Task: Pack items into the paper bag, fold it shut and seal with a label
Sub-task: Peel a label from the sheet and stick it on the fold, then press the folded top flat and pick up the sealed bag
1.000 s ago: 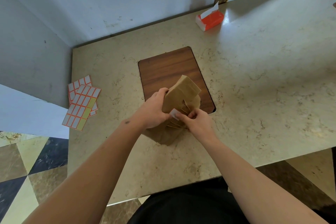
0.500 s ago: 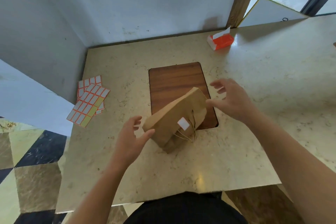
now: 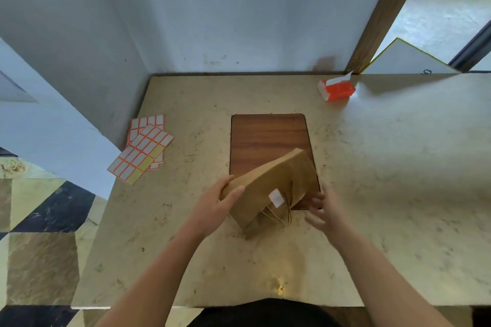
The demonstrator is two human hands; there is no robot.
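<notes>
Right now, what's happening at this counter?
A person is finishing a paper bag. It stands folded shut on the counter, a white label stuck over the flap. The left hand holds the bag's left end; the right hand is open beside it, not touching. Label sheets lie to the left, an orange box at the back.

One brown paper bag (image 3: 268, 188) at the centre carries one white label (image 3: 276, 198). Two hands flank it: the left hand (image 3: 215, 207) at 9 o'clock, the right hand (image 3: 325, 214) at 3. Two label sheets (image 3: 143, 150) overlap at 10 o'clock. One wooden board (image 3: 268, 138) sits at 12, one orange box (image 3: 337, 89) at 1.
</notes>
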